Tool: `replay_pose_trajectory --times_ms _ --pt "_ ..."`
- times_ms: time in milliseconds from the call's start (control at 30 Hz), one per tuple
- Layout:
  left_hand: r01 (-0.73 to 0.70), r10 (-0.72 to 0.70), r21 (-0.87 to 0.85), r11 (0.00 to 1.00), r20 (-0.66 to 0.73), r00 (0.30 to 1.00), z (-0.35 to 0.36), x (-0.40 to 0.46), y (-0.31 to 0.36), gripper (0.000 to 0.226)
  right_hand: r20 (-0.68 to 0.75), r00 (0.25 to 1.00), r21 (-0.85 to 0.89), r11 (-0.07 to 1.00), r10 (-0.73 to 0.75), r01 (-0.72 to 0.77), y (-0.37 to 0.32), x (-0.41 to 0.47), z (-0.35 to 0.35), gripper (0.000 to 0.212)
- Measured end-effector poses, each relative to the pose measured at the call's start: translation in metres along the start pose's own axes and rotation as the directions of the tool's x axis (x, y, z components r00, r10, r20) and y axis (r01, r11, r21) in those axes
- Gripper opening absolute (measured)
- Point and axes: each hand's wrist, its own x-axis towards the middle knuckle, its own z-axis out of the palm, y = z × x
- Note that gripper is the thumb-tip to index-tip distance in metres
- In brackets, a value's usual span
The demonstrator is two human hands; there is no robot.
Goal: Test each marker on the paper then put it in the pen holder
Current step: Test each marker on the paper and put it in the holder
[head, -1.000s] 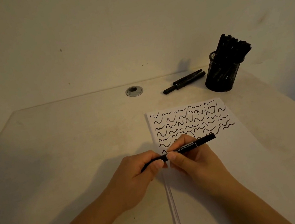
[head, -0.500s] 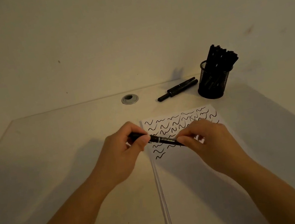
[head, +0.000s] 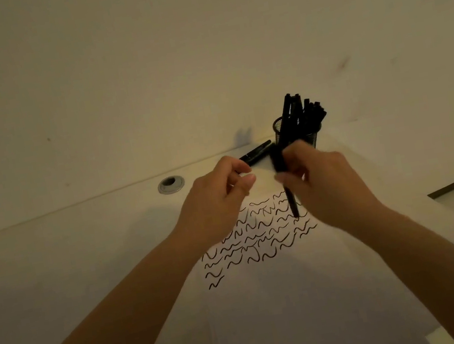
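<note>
Desk (head: 69, 258) fills the lower frame; paper (head: 285, 297) lower centre, its upper part covered in squiggles. Pen holder (head: 308, 135) right of centre, already packed with markers.

Risks as I judge them: the holder is crowded, so the incoming marker could jam on the others or tip the light mesh cup. Blur on the marker's top end hints at a fast move, so aim may be off. I can't tell whether the cap is on; an open tip would smear.

Right hand (head: 326, 182), centre right, grips the marker (head: 293, 205) near upright, lower end hanging over the squiggles. Left hand (head: 218, 200), centre, raised, thumb and fingertips pinched together; can't tell if it holds anything.

Loose markers (head: 255, 152) lie just left of the holder, untested I think
</note>
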Motion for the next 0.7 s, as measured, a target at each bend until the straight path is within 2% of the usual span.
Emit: replay_pose_trajectory --times_ms 67,133,267,367,500,700 --pt "0.091 -0.097 0.09 0.992 0.065 0.993 0.003 0.022 -0.014 0.005 -0.079 0.992 0.1 0.991 0.096 -0.088 0.014 0.018 -0.011 0.02" --pt "0.15 -0.179 0.252 0.956 0.095 0.979 0.005 0.043 -0.032 0.009 -0.169 0.972 0.187 0.974 0.16 -0.128 0.026 0.035 -0.023 0.026" --pt "0.193 -0.255 0.476 0.858 0.068 0.965 0.012 0.076 -0.067 0.022 -0.388 0.907 0.295 0.954 0.166 -0.048 0.04 0.062 -0.038 0.037" --pt "0.183 -0.25 0.553 0.813 0.047 0.967 0.02 0.089 -0.087 0.03 -0.473 0.87 0.273 0.962 0.142 -0.009 0.05 0.077 -0.04 0.043" --pt "0.188 -0.268 0.606 0.773 0.042 0.963 0.031 0.098 -0.106 0.032 -0.475 0.871 0.223 0.975 0.127 -0.02 0.062 0.09 -0.032 0.043" --pt "0.179 -0.226 0.609 0.773 0.0 0.974 0.038 0.1 -0.118 0.028 -0.349 0.934 0.082 0.995 0.075 -0.049 0.073 0.093 -0.009 0.039"
